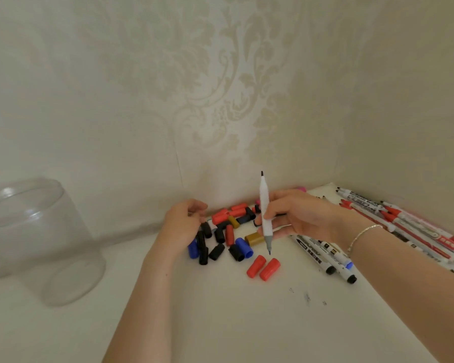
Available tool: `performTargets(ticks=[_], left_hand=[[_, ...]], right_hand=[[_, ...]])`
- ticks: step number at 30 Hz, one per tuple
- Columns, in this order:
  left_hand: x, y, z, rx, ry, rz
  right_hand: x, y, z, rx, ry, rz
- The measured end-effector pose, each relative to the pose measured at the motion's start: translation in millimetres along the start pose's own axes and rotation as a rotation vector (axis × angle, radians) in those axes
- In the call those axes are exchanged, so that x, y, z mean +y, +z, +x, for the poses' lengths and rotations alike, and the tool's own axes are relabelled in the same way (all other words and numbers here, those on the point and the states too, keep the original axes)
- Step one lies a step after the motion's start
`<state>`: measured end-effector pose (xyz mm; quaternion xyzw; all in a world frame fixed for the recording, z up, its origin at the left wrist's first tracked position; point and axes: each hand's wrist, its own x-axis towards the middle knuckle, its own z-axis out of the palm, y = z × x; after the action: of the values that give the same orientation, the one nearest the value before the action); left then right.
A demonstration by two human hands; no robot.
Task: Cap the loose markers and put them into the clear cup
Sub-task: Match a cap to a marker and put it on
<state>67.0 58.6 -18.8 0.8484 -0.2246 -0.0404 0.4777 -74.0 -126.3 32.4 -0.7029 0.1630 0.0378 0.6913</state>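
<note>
At frame centre the right hand (294,216) pinches an uncapped marker (265,213) upright, while the left hand (186,221), fingers curled, picks through loose caps (231,231), presumably hunting its match.

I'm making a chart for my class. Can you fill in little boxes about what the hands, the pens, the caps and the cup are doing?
right hand: holds a white two-tipped marker upright, no caps on it
left hand: fingers curled over the caps, grip unclear
caps: red, black, blue and gold, loose on the table
uncapped markers: piled at the right
clear cup: at the left, nothing in it
</note>
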Motion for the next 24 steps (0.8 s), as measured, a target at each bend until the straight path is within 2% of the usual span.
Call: performTargets(ticks=[5, 8, 10, 13, 15, 20, 24], left_hand=[[-1.5, -11.0, -2.3, 0.128, -0.11, -0.48], [-3.5, -11.6, -5.2, 0.128, -0.153, -0.56], [-9.6, -9.4, -3.1, 0.139, -0.16, -0.435], [-19.5, -5.6, 0.0, 0.13, -0.123, -0.044], [-25.1, -1.4, 1.1, 0.086, -0.124, 0.123], [-31.1, 9.7, 8.1, 0.022, -0.196, 0.223], [-26.8, 13.1, 6.9, 0.087, -0.143, 0.269]], right_hand=[[2.9, -0.3, -0.3, 0.001, -0.028, -0.011], [4.2, -2.8, 0.0, 0.022, -0.026, -0.004], [4.8, -3.7, -0.2, 0.026, -0.016, -0.005], [4.2, -2.2, -0.5, 0.024, 0.0, -0.015], [3.0, -0.1, 0.0, 0.028, 0.005, -0.027], [1.2, 4.0, 3.9, 0.024, 0.02, -0.025], [2.0, 5.8, 8.5, 0.026, 0.016, -0.036]])
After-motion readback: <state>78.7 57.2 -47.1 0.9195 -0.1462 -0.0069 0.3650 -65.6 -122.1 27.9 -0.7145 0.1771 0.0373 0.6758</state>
